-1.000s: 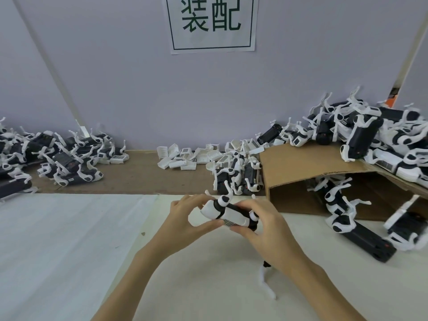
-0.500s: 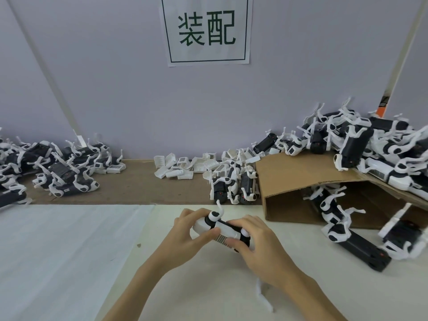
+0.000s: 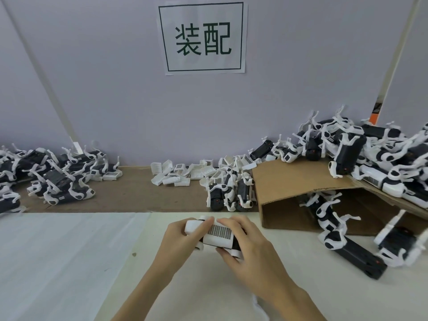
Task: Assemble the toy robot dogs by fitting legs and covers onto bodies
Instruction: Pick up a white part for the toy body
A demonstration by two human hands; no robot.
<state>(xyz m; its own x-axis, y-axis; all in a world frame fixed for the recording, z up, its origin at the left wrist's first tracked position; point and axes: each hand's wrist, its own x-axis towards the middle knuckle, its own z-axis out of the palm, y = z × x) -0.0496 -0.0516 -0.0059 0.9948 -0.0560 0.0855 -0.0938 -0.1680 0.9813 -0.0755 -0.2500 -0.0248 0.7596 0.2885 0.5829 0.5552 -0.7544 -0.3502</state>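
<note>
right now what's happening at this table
A person is assembling toy robot dogs. Both hands grip one dog body just above the table: the left hand holds its white end, the right hand wraps the other end. A white grilled cover faces up. Piles of dogs and loose covers lie behind.

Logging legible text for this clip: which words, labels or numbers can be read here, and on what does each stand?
"装配": dark characters in a ruled border on the white paper sign taped to the wall.
Grid-patterned panel on the toy dog gripped by the left hand and right hand: no characters legible.
</note>
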